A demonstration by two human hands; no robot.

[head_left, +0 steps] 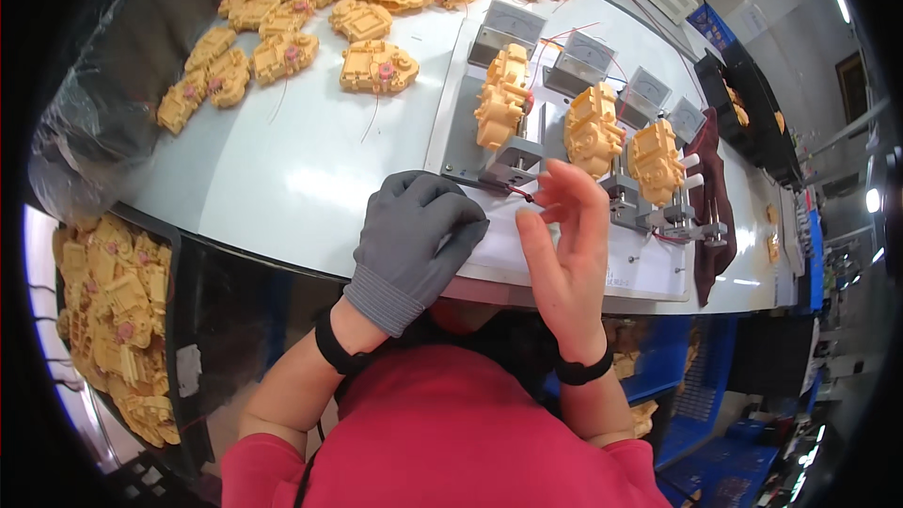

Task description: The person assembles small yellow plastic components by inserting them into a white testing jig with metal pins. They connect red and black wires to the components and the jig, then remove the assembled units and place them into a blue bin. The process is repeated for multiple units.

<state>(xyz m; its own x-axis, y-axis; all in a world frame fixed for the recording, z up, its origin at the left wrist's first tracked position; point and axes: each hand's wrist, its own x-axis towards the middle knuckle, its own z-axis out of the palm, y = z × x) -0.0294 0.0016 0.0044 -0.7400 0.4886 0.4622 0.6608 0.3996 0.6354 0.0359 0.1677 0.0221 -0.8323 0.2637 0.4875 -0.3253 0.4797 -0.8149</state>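
My left hand (pixel 411 243), in a grey glove, is at the table's front edge with its fingers curled and the fingertips pressed together; whatever they might hold is hidden. My bare right hand (pixel 572 268) is raised to its right, thumb and fingers apart, with nothing visible between them. Close to the right fingertips lies a short dark red wire (pixel 520 194) by the first grey clamp (pixel 514 162). Three yellow plastic gear housings stand upright in the test fixture: a left one (pixel 503 99), a middle one (pixel 593 132) and a right one (pixel 656 162).
Analog meters, including one (pixel 508 30), stand behind the housings. Several loose yellow housings (pixel 378 68) lie across the white table (pixel 273 169), piled at the far side. A bin of housings (pixel 118 310) stands low on the left. A dark red cloth (pixel 712 216) hangs beside the fixture.
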